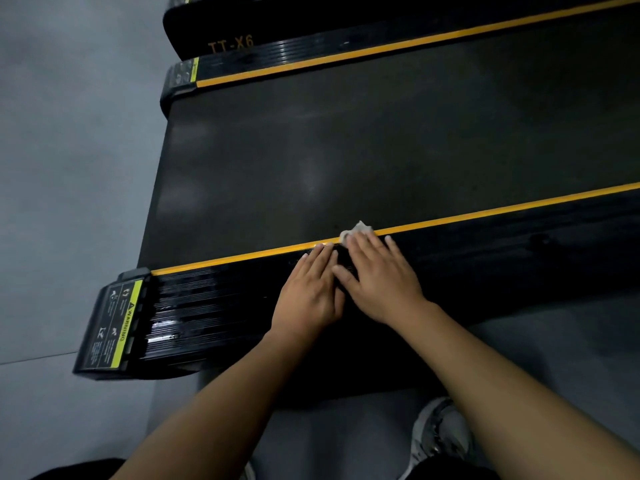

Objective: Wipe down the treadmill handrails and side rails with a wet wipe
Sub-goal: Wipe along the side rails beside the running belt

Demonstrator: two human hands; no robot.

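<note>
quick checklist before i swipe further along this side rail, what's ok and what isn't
1. Wet wipe under right hand: ok, fingers flat on it at the yellow stripe.
2. Left hand free: ok, flat on the near side rail, holding nothing.
3. Rail stretch toward the end cap wiped: ok, looks glossy wet.
4. Rail stretch to the right unobstructed: ok, nothing lies on it.
5. Wipe clean enough: cannot tell, mostly hidden.
6. Far side rail wiped: cannot tell.

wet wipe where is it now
Head view: the wet wipe lies under the right hand on the near side rail, at its yellow stripe, beside the left hand.
</note>
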